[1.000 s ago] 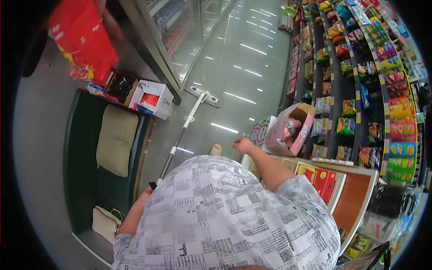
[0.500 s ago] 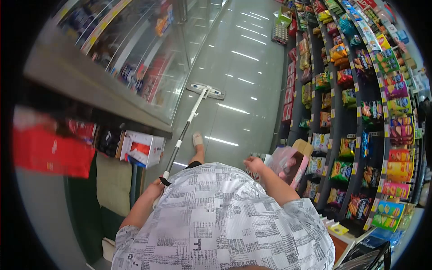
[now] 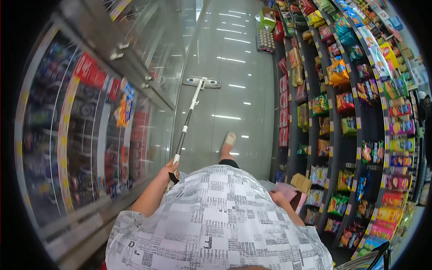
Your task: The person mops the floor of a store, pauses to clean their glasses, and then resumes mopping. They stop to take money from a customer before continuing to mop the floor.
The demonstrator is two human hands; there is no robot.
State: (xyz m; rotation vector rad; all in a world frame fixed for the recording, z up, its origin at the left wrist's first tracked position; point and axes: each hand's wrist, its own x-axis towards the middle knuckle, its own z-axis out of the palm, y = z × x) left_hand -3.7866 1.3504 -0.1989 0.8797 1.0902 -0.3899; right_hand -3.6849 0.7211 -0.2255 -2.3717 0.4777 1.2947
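My left hand [image 3: 170,170] is wrapped round the upper end of a flat mop's handle [image 3: 183,137], close to my left hip. The handle has white and dark grey sections and slants forward. Its wide, flat mop head [image 3: 211,83] lies on the shiny tiled floor ahead, near the glass doors. A dark strap hangs beside my left hand. At my right side, my right hand [image 3: 276,196] is partly hidden by my patterned shirt, and its fingers cannot be made out. Close to that hand are a pink box [image 3: 291,191] and an open cardboard box [image 3: 300,182].
Glass-doored cabinets [image 3: 159,92] with packaged goods line the left side. Snack shelves [image 3: 330,130] run along the right. Egg trays [image 3: 265,41] and a green box [image 3: 266,20] stand at the far right of the aisle floor [image 3: 243,99].
I have moved forward along the aisle, and the glass cabinet now fills the left side. The mop head has moved on ahead with me. My right hand has swung back beside my body.
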